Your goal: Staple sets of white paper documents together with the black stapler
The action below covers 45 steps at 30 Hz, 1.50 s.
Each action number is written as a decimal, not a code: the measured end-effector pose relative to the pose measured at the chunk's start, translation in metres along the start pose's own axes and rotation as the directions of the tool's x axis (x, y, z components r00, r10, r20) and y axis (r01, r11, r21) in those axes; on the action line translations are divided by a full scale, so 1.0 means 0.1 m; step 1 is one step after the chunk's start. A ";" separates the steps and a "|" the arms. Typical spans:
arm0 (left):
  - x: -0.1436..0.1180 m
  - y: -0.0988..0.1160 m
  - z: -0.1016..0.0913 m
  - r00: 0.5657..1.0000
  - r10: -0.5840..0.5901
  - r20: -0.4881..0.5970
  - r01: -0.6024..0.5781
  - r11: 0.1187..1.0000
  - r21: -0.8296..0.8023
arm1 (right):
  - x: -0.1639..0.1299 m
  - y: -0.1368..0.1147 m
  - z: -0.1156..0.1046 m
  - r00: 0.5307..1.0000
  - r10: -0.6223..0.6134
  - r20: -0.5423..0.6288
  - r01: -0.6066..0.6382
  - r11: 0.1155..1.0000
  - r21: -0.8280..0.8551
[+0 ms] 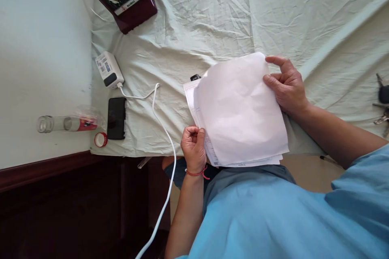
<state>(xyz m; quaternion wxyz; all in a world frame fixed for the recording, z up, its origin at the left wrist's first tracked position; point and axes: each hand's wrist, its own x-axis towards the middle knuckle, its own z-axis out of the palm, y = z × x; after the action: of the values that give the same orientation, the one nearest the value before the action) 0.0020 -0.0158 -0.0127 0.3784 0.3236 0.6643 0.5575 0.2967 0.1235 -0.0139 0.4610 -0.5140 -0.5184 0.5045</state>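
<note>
A stack of paper sheets [240, 109] lies over the near edge of the covered surface, its top sheet blank and slightly curved. Printed lines and codes show on the lower sheets where they stick out at the left and near edges. My left hand [193, 149], a red string round its wrist, pinches the left edge of the stack with thumb and curled fingers. At the far right edge, my right hand [287, 83] has its thumb on the top sheet and its fingers at the corner. A small dark object [195, 77] peeks out behind the stack.
A white power adapter [109, 68] with a white cable [165, 129] stands at the left. Near it are a black phone [116, 118], a red cap [100, 139] and a glass bottle [67, 123]. A dark red fan base [130, 4] stands at the far left. Keys [383, 93] lie far right.
</note>
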 end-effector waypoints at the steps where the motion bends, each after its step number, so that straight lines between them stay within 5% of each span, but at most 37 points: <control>1: -0.01 0.01 0.02 1.000 0.006 -0.003 -0.006 1.000 0.011 | -0.01 -0.02 0.00 1.000 0.017 -0.005 -0.017 1.000 0.007; 10: 0.00 0.02 0.19 0.991 0.018 -0.135 -0.017 1.000 0.003 | -0.03 -0.11 0.04 0.998 -0.018 -0.059 0.011 0.994 -0.110; 16: -0.04 0.02 0.20 0.993 0.040 -0.107 -0.036 0.999 0.042 | -0.04 -0.07 0.07 0.990 -0.098 -0.097 0.074 0.971 -0.227; 30: -0.06 0.02 0.19 0.996 0.014 -0.087 -0.014 1.000 -0.001 | -0.08 -0.05 0.00 0.950 -0.265 0.163 0.310 0.843 -0.439; 45: -0.10 0.05 0.20 0.997 -0.046 -0.063 0.039 0.994 -0.102 | -0.10 -0.04 -0.03 0.923 -0.251 0.292 0.383 0.681 -0.624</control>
<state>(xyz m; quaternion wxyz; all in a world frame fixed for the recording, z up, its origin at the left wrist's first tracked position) 0.0239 -0.0133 -0.0082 0.3839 0.2714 0.6542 0.5924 0.2996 0.1137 -0.0094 0.2760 -0.4982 -0.7858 0.2411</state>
